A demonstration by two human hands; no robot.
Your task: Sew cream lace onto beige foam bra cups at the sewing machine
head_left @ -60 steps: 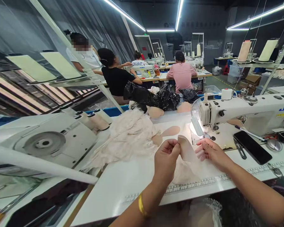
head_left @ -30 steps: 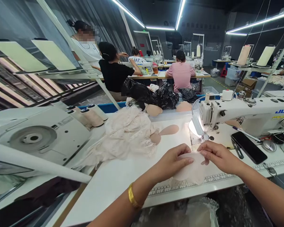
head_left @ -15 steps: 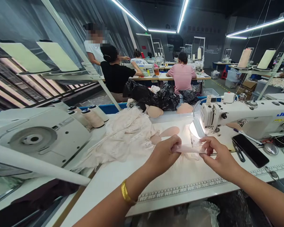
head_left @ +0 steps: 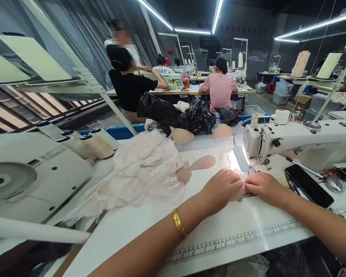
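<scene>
My left hand (head_left: 220, 191), with a gold bangle at the wrist, and my right hand (head_left: 265, 188) meet close together just in front of the sewing machine (head_left: 259, 140). Both are closed, fingers pinched on a small pale pink fabric piece (head_left: 238, 194). Most of that piece is hidden under the fingers. A lamp (head_left: 241, 158) on a bendy neck lights the spot beside the needle area. Left of my hands lie skin-coloured cup-shaped pieces (head_left: 203, 162) and a heap of cream lace fabric (head_left: 144, 165).
At right on the white table (head_left: 219, 231) lie a black phone (head_left: 310, 184), a pen and a round metal tin (head_left: 335, 184). Thread cones (head_left: 96, 146) and another machine (head_left: 31, 177) stand at left. Black plastic bags (head_left: 202, 117) sit behind the table; several people work beyond.
My hands have come together, and the fabric earlier stretched between them is now bunched and mostly covered. They sit nearer the needle area. The view has shifted slightly right.
</scene>
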